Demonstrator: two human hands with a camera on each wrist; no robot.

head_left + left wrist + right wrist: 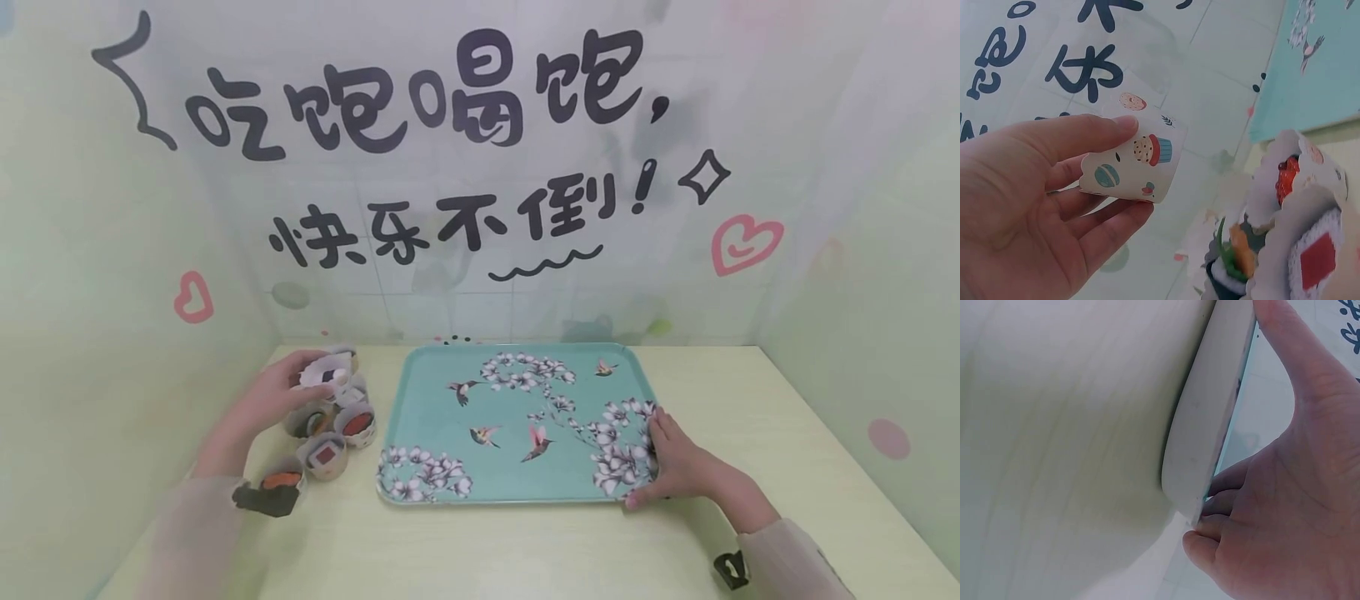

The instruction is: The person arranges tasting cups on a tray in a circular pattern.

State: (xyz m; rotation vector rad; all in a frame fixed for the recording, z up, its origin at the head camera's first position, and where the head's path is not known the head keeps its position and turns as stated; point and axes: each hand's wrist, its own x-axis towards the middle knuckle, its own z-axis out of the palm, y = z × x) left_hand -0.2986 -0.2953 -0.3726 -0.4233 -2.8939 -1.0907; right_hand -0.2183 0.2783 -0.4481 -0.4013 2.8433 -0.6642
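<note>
At the left, my left hand [273,390] pinches a white scalloped paper cup [1132,156] printed with cupcakes; the left wrist view shows the thumb on one side and fingers on the other. Just below it stand several similar cups holding sushi: one with a red-centred roll [325,457], one with red roe [358,424] and one with an orange topping [282,480]. My right hand [682,458] grips the near right corner of a turquoise tray [442,392], thumb at the front edge and fingers along the right edge. The held cup's contents are hard to make out.
The tray, with flowers and hummingbirds printed on it, lies on a pale wooden table [510,550]. A wall sheet [450,317] with black lettering rises behind the table, and pale panels flank both sides.
</note>
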